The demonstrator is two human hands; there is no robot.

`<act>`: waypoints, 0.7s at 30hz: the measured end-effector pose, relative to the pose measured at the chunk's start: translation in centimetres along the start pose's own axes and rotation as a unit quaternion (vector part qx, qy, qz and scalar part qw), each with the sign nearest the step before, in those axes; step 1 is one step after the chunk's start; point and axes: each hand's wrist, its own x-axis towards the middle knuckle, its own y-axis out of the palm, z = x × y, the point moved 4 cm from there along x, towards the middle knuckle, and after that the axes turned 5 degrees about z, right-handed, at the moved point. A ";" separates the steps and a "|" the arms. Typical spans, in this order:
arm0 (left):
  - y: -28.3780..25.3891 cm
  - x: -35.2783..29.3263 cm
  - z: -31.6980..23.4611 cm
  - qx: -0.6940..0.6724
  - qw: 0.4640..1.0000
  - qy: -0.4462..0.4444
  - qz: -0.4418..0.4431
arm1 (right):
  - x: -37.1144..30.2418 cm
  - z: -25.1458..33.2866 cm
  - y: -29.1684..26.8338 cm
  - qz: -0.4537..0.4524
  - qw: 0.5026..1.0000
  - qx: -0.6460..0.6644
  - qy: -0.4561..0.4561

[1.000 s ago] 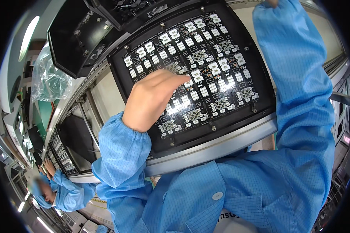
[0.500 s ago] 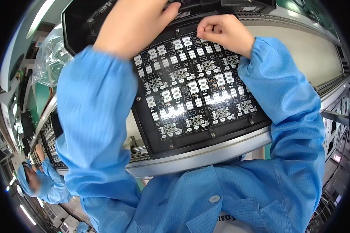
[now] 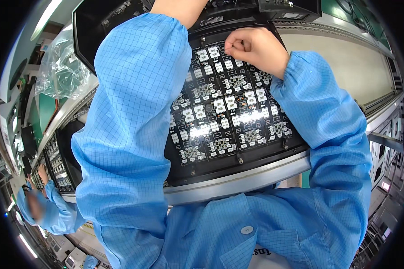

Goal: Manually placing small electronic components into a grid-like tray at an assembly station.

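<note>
"Farther up toward the top edge goes the left arm in its blue checked sleeve [image 3: 134, 89] since the earlier frame. What do you get of the left hand?"

"From out here, only its bare wrist [image 3: 179, 10], near the black angular bins [image 3: 87, 38]. Wide or narrow, I cannot tell."

"And the right hand [image 3: 259, 47]?"

"Curled narrow, thumb drawn in to the fingers, over the far edge of the black circuit panel with white square parts [image 3: 235, 85]. My view is poor there; something tiny may be pinched."

"Why does the panel sit so?"

"It lies flat in a black frame [image 3: 215, 168] with metal posts [image 3: 240, 160], just beyond the silver rail [image 3: 238, 179]. I'd judge the frame keeps it steady, and the bins stand behind for easy reach."
</note>
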 end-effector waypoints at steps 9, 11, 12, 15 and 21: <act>0.5 0.2 0.9 -0.055 0.998 0.016 -0.006 | 0.5 0.8 -8.3 -0.229 0.949 0.216 -0.015; -0.2 1.0 0.7 -0.060 0.998 0.018 -0.016 | -0.1 -0.2 -11.7 -0.234 0.950 0.194 0.074; -0.5 1.0 0.9 -0.089 0.994 0.051 -0.047 | 0.5 -2.2 -12.3 -0.225 0.959 0.141 0.103; -2.7 -0.2 0.6 -0.239 0.969 0.042 -0.051 | 4.4 -8.5 -11.4 -0.099 0.988 -0.073 0.092; -1.5 -5.2 -1.8 -0.563 0.826 -0.004 0.022 | 6.4 -5.9 -8.9 0.073 0.969 0.056 -0.228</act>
